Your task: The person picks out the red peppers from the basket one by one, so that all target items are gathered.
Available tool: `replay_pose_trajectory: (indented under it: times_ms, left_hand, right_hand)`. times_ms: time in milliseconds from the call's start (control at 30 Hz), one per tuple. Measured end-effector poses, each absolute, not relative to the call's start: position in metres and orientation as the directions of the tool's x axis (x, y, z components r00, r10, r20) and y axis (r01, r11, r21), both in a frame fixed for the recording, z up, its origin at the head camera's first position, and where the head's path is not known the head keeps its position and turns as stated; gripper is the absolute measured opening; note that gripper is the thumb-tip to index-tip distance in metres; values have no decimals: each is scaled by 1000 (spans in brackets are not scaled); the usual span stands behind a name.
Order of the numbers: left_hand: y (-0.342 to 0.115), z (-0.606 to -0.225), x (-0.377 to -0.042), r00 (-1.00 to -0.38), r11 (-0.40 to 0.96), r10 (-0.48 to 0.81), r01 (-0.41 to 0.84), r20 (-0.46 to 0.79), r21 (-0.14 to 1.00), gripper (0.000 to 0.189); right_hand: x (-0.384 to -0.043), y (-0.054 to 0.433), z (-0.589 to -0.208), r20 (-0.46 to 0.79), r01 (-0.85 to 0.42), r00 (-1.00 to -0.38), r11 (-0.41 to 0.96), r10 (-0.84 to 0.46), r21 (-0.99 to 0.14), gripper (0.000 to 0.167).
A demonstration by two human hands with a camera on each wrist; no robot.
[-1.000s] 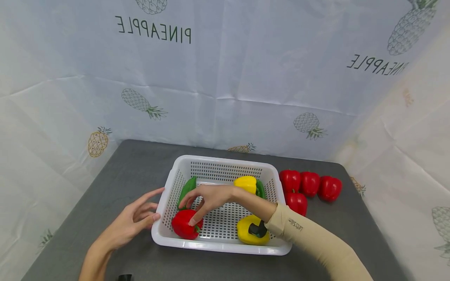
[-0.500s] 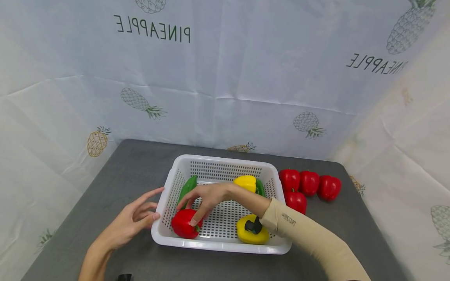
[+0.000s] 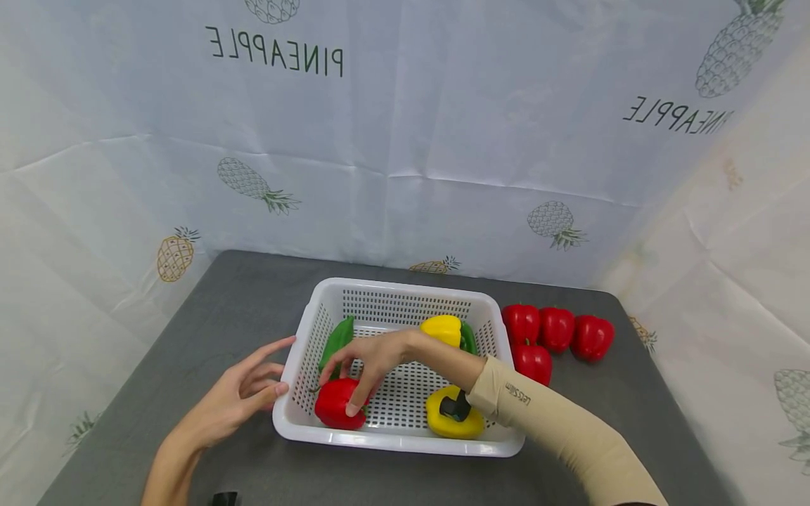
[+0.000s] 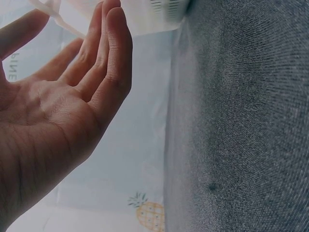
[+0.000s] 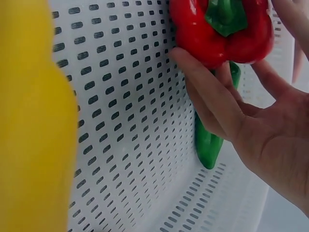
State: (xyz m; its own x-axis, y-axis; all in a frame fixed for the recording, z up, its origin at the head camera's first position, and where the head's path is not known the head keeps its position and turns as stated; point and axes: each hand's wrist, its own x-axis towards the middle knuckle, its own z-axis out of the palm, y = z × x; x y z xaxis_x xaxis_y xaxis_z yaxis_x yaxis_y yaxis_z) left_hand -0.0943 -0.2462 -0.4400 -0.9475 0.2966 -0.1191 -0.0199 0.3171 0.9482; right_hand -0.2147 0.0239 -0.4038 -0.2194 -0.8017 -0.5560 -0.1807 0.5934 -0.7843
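Observation:
In the head view, a white perforated basket (image 3: pixel 405 441) stands on the dark table. My right hand (image 3: pixel 376 355) reaches into it and grips a red bell pepper (image 3: pixel 338 406) near the front left corner, thumb on the near side. The right wrist view shows the fingers round this pepper, its green stem facing the camera. A long green pepper (image 3: pixel 338 339) lies behind it, along the left wall. My left hand (image 3: pixel 230 400) is at the basket's left rim with its fingers loosely extended; thumb and index tips touch the rim.
At the basket's right end are a yellow bell pepper (image 3: pixel 441 329) at the back, a green pepper (image 3: pixel 468 339) beside it, and another yellow bell pepper (image 3: pixel 465 422) in front. Several red bell peppers (image 3: pixel 557 330) sit outside the basket's right wall. A printed cloth (image 3: pixel 392 140) hangs behind.
The red bell pepper in my right hand has shifted slightly right and turned a little, uncovering a dark stem at the basket's left. The left hand and basket have stayed put.

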Motion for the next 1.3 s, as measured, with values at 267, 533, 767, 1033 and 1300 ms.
replay_pose_trajectory:
  times_ms: [267,533,767,1033,1300]
  left_hand:
    - [-247,-440,-94,-948,309,302,-3,-101,951,80]
    - [-250,-441,-94,-942,283,324,14,-82,959,79]
    - [-250,-442,-94,-940,262,331,8,-82,965,79]
    - [-248,-441,-94,-940,259,331,3,-86,966,78]
    - [-248,-441,-94,-940,256,329,0,-87,967,78]
  right_hand:
    - [-215,26,-404,-534,-276,-170,560,-828,-781,61]
    - [-212,28,-399,-550,-318,-100,550,-829,-772,60]
    - [-215,41,-387,-520,-307,-102,524,-848,-795,62]
    - [-226,65,-365,-387,-361,-92,393,-917,-846,67]
    - [-228,92,-347,-326,-339,-180,370,-928,-865,64]
